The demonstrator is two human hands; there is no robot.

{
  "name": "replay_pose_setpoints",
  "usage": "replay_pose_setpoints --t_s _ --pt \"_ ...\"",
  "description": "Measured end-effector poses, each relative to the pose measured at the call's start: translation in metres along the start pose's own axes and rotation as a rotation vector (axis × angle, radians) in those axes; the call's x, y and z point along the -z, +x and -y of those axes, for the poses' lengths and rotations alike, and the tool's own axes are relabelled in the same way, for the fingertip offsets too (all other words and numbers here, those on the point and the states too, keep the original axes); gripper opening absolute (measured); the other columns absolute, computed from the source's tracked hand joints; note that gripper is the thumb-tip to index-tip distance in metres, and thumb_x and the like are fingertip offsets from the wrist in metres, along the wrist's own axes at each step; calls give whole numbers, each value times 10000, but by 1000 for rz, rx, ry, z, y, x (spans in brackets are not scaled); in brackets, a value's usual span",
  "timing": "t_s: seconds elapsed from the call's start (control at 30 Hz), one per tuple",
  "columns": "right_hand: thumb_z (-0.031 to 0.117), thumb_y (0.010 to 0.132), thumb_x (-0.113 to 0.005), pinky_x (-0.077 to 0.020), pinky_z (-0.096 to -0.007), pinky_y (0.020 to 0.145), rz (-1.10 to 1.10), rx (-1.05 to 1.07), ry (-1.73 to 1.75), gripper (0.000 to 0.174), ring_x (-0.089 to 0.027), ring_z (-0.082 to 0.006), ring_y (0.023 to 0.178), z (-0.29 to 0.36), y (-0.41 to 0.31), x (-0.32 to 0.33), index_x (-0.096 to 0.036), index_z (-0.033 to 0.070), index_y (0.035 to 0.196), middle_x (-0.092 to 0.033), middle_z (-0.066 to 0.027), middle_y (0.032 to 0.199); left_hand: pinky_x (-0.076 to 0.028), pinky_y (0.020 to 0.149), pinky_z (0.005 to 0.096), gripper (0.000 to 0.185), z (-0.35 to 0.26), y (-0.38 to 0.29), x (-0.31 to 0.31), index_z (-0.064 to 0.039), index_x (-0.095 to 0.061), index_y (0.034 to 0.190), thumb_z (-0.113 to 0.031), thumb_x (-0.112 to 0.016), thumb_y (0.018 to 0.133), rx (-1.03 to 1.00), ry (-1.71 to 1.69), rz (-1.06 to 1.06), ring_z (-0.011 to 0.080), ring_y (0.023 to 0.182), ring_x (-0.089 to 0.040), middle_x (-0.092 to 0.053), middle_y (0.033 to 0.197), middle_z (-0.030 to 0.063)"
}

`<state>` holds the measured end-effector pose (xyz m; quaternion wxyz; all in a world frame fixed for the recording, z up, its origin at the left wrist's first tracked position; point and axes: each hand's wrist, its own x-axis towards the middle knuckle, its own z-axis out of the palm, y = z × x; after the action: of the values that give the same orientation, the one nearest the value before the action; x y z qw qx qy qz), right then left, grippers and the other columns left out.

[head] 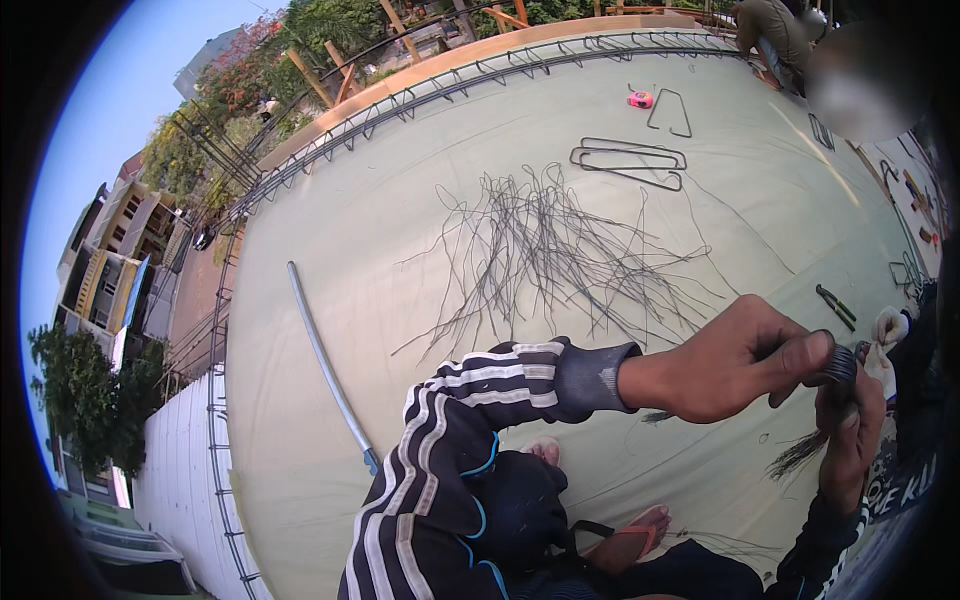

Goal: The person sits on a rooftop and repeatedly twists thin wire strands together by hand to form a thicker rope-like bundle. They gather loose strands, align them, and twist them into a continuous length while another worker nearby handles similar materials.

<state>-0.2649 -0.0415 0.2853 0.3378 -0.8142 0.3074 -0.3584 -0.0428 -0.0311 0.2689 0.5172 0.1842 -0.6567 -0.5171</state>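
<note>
My left hand [720, 367] reaches across from the lower left in a striped sleeve, its thumb and fingers closed on a bent bundle of thin dark wire [841, 369]. Close against it, my right hand [851, 427] grips the same bundle, whose frayed ends [799, 454] stick out below. Part of the bundle is hidden by my fingers. Beyond my left hand, a loose spread of looped tie wires [536, 240] lies on the pale green sheet [360, 187]. Green-handled pliers [835, 307] rest above my hands in the picture.
Bent rebar stirrups [628, 166] and a pink tape measure [640, 99] lie farther off. A metal pipe [322, 352] is at left. A rebar cage [450, 86] lines the edge. One person [772, 37] crouches at upper right; a white-gloved hand [890, 328] is near the right rim.
</note>
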Motion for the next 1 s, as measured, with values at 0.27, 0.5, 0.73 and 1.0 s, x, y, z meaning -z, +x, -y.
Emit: replay_pose_setpoints --t_s 0.27,0.5,0.73,1.0 --pt "373 974 -398 -318 -260 527 411 -288 -319 467 -414 -111 595 11 -28 27 -581 -51 1039 -489 -22 699 -367 428 321 568 -24 -10 6 61 -559 520 -413 -571 832 358 344 80 181 405 -433 -442 414 98" --pt "381 932 -482 -294 -246 495 182 -501 645 456 -401 -123 562 -6 -31 6 -516 -53 1068 -542 -126 786 -380 452 355 638 -38 2 14 48 -524 488 -496 -569 820 460 224 164 234 419 -456 -437 419 94" --pt "414 950 -479 -252 -228 492 610 -633 247 451 -333 -59 530 -32 -30 -30 -577 -20 880 -453 7 667 -453 514 350 634 -25 -26 26 -33 -576 484 -605 -613 755 592 875 494 254 487 -559 -515 451 57" --pt "407 961 -454 -296 -238 498 258 -214 256 454 -383 -98 574 -30 -42 -29 -545 -36 987 -477 -35 736 -443 480 351 607 -41 -25 28 -5 -597 527 -564 -622 761 493 563 172 260 449 -539 -510 446 81"
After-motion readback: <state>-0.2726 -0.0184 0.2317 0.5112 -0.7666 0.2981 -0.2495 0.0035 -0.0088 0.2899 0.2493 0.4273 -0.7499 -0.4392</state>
